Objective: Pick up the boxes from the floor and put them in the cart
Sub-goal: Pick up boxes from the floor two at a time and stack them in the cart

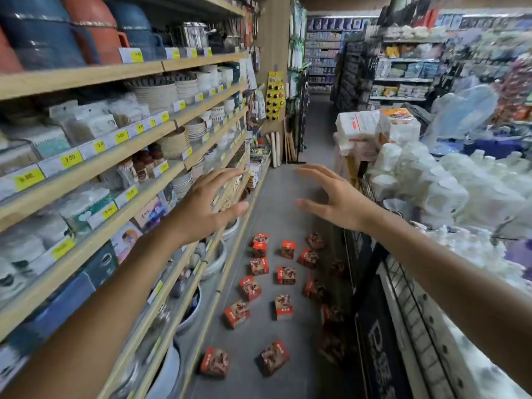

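Head view: both arms are stretched out forward over the aisle, and both hands are empty. Left hand (207,203) is spread, fingers splayed, thumb pointing right, held in front of the shelf edge. Right hand (334,197) mirrors it, fingers apart and slightly curled, thumb pointing left, nothing in its grasp. The two hands are apart, palms turned toward each other, with bare grey floor (282,197) showing between them.

Down below the hands, the boxes (286,275) lie scattered on the floor, red with a dark picture on them. I count about sixteen in view: three rough columns running away from the camera, two of the nearest ones lying tilted at the bottom, and several on the right sitting in shadow against the cart, where the count gets uncertain. None of them is touched by either hand.

To the right, the cart (371,191) shows its dark wire side, under the right forearm. It is heaped with white plastic-wrapped packs; I cannot see any red box inside it.

To the left, wooden shelves (86,174) run the length of the aisle, about six levels showing, stocked with bowls, plates and jugs, yellow price tags along the edges.
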Motion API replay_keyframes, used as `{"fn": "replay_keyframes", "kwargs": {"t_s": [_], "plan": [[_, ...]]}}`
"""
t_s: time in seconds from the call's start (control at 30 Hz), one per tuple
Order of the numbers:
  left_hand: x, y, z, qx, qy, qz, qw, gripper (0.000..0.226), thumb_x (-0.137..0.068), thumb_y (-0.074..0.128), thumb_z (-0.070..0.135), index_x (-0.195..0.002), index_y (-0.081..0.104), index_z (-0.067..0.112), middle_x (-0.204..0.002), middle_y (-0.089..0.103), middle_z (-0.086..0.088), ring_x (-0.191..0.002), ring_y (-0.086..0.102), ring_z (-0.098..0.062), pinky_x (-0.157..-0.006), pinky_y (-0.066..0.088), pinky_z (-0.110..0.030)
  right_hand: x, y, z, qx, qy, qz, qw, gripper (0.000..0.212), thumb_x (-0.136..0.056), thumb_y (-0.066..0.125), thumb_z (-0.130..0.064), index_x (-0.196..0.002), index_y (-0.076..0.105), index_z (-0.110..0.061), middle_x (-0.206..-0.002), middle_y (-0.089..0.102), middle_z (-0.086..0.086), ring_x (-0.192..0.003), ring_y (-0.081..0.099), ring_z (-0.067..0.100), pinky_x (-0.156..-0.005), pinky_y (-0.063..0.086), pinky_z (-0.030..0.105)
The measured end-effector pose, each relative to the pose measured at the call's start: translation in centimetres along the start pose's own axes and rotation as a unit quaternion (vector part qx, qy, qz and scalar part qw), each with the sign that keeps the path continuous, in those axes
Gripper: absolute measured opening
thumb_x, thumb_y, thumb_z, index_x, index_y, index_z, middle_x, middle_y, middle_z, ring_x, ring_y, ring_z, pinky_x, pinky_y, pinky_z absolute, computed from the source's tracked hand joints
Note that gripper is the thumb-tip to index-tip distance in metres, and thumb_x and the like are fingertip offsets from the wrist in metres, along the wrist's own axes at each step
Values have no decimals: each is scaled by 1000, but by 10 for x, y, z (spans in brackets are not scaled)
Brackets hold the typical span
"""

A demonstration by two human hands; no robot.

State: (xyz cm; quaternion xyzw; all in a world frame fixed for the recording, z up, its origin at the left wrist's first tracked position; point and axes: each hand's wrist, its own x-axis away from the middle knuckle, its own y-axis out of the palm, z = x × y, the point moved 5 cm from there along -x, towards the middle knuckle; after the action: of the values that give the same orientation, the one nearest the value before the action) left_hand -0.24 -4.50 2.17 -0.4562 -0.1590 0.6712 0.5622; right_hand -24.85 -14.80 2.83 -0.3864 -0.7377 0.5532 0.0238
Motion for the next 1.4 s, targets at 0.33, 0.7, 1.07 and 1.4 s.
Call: {"fn": "replay_keyframes", "kwargs": {"t_s": [0.33, 0.7, 1.07, 1.4], "plan": [[37, 64, -58, 33, -48, -75, 996, 65, -89, 61, 59, -148, 37, 42, -154, 34, 19, -142, 30, 0, -115, 27, -31, 41, 81, 30, -33, 70, -55, 996, 70, -92, 59, -60, -152, 38, -30, -156, 36, -5, -146, 34, 16, -119, 33, 47], [40, 138, -81, 71, -110, -135, 982, 68, -87, 58, 58, -149, 36, 39, -150, 31, 26, -139, 28, 4, -115, 26, -33, 82, 142, 93, -93, 127, -111, 981, 70, -91, 58, -61, -151, 38, -32, -157, 33, -9, -146, 32, 13, -119, 33, 41], [-8, 223, -109, 52, -181, -176, 966, 60, -93, 64, 48, -147, 38, 42, -153, 35, 21, -142, 32, -3, -117, 30, -40, 65, 165, 205, -148, 133, -149, 969, 66, -94, 62, -52, -152, 37, -32, -158, 31, -9, -146, 29, 12, -120, 31, 43], [-41, 268, -135, 35, -238, -172, 955, 68, -85, 55, 68, -146, 35, 46, -153, 34, 23, -144, 28, -2, -118, 29, -41, 27, 187, 268, -201, 116, -186, 955, 63, -94, 65, -48, -149, 39, -32, -156, 36, -3, -140, 39, 15, -115, 37, 36]]}}
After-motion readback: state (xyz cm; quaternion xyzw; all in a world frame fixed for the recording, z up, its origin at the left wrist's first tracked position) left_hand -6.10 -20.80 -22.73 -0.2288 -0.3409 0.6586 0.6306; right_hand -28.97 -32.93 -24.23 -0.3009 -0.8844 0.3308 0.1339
